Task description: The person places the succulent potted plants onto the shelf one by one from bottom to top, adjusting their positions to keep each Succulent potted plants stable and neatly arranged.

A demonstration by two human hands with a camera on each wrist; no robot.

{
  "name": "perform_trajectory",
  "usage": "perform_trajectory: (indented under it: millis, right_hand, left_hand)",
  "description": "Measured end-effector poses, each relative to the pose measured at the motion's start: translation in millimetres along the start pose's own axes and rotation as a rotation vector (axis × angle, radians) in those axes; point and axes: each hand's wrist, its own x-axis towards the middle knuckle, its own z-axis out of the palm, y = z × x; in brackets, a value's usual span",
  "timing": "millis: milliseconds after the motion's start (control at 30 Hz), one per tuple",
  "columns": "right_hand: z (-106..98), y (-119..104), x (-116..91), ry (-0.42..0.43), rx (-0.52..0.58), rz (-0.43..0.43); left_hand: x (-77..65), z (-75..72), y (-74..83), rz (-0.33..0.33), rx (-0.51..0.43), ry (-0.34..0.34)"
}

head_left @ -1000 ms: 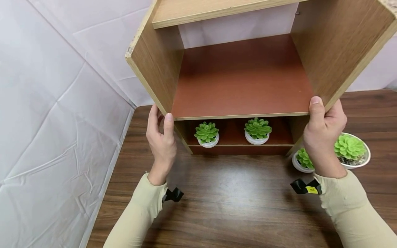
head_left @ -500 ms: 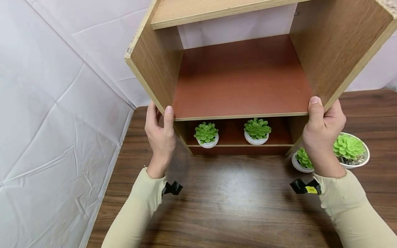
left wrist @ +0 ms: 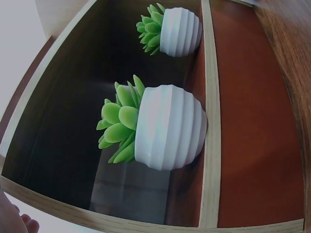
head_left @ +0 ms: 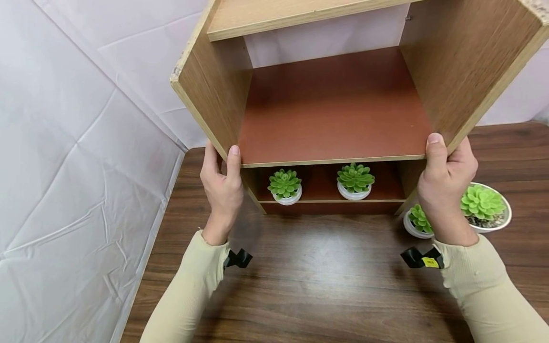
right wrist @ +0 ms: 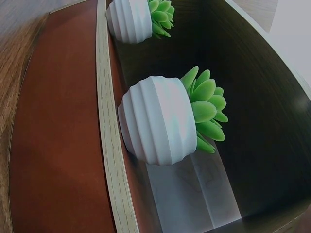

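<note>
A wooden shelf unit (head_left: 334, 109) with reddish-brown boards stands upright on the table. My left hand (head_left: 223, 190) grips its left side panel, thumb at the front edge and fingers around the outside. On the opposite panel my right hand (head_left: 443, 183) holds on in the same way, at about the same height. Between the hands, on the low shelf, sit two green succulents in ribbed white pots, a left potted succulent (head_left: 286, 186) and a right potted succulent (head_left: 356, 182). The left wrist view shows the left pot (left wrist: 170, 128) near the shelf's front edge; the right wrist view shows the right pot (right wrist: 158, 121) likewise.
Beside the unit on the right, a small potted succulent (head_left: 417, 221) is partly covered by my right wrist. A wider white bowl with a succulent (head_left: 484, 207) stands just beyond it. White sheeting (head_left: 86, 166) lines the left side; dark wood tabletop (head_left: 326, 281) lies in front.
My left hand has shifted slightly up along the left panel's edge since one second ago. The right hand, shelf unit and plants look almost unchanged.
</note>
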Motion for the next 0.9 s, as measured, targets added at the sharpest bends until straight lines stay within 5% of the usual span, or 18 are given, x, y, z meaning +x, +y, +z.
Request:
perform_trajectory:
  millis: [300, 533, 900]
  right_hand:
    - [-0.2, 0.5, 0.1, -0.006, -0.010, -0.007]
    - [0.1, -0.2, 0.2, -0.010, -0.020, -0.017]
    - [0.6, 0.5, 0.3, 0.004, -0.013, -0.015]
  left_hand:
    - [5.4, 4.2, 1.4, -0.006, -0.023, 0.049]
    - [2.4, 1.2, -30.4, 0.017, -0.021, 0.068]
    - [1.8, -0.8, -33.7, 0.022, -0.013, 0.050]
